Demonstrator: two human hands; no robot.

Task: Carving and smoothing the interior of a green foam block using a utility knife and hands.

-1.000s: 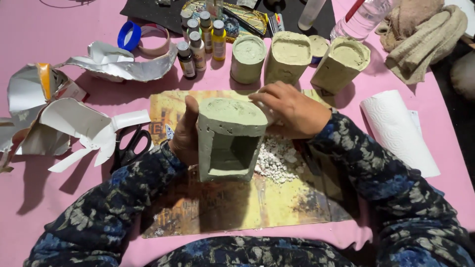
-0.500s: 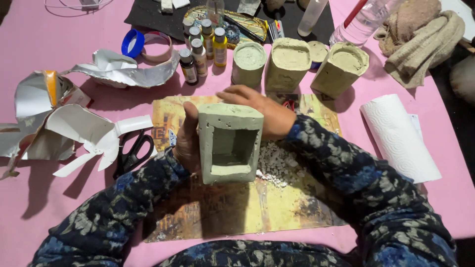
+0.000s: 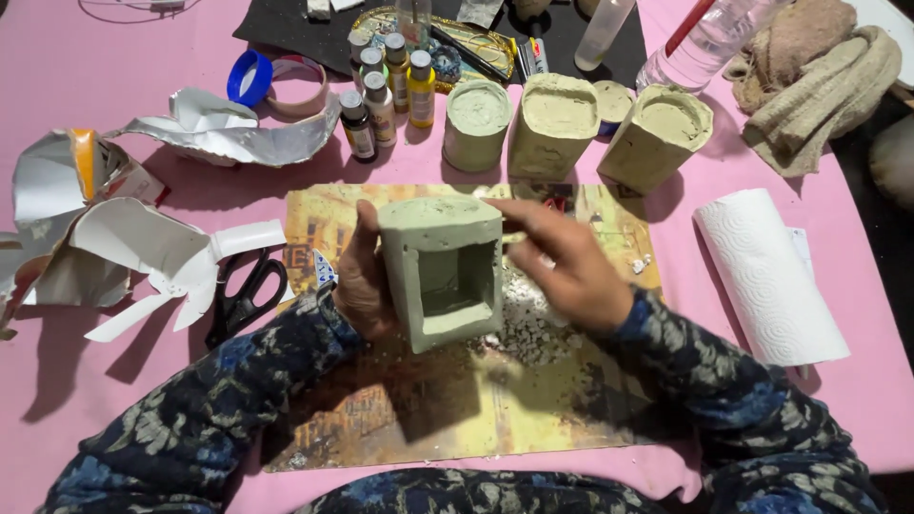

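Two hands on one piece. Left to right: torn white and silver carton scraps (image 3: 143, 257) and black-handled scissors (image 3: 246, 290) lie on the pink tablecloth (image 3: 67, 86). My left hand (image 3: 357, 281) grips the left wall of the pale green hollow square clay block (image 3: 443, 271), held tilted over the yellowish printed mat (image 3: 381, 400), cavity facing me. Grey-white crumbs (image 3: 528, 324) sit on the mat just beside it.

Change: half a second ago my right hand (image 3: 566, 266) lay over the block's top; now it's off to the right, fingers loose and spread, holding nothing that I can make out. So the block rides on the left hand alone.

Behind: three similar green moulded blocks (image 3: 557, 124), small paint bottles (image 3: 386, 86), white paper towel roll (image 3: 771, 276) far right.

Hard to read: right hand is motion-blurred, left palm hidden behind the block, both elbows cut off at the bottom edge.
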